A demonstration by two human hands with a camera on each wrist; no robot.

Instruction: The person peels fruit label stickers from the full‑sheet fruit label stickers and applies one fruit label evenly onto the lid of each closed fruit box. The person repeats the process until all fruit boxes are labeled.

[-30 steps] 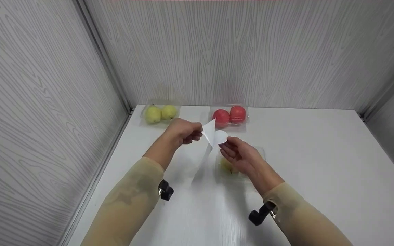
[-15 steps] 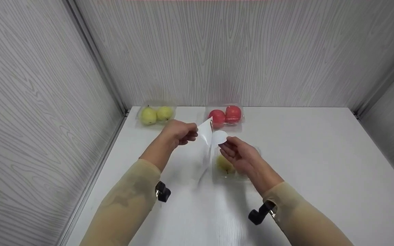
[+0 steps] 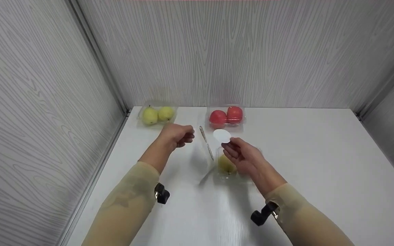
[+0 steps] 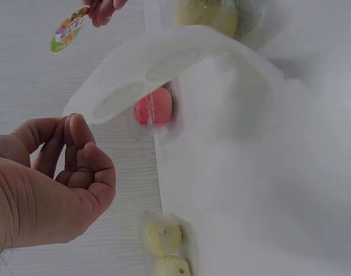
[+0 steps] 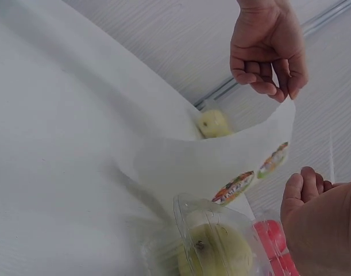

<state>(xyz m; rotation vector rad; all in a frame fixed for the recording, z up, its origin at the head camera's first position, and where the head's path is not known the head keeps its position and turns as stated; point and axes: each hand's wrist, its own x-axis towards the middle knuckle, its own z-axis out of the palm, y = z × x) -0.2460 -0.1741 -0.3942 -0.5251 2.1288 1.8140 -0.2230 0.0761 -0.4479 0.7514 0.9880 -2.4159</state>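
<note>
White sheet point(image 5: 181, 161), bowed, w/ multicol. oval stickers point(image 5: 232, 187); L hand point(image 3: 178, 134) pinches it, R hand point(image 3: 244, 154) loose sticker point(image 3: 221, 135).

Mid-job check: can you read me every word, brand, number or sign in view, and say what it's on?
No text is readable.
Loose label in the right hand: letter-like marks on a white band, too blurred to read.
Nearer label on the white sheet: lettering, too blurred to read.
Farther label on that sheet: print too small and blurred.
</note>
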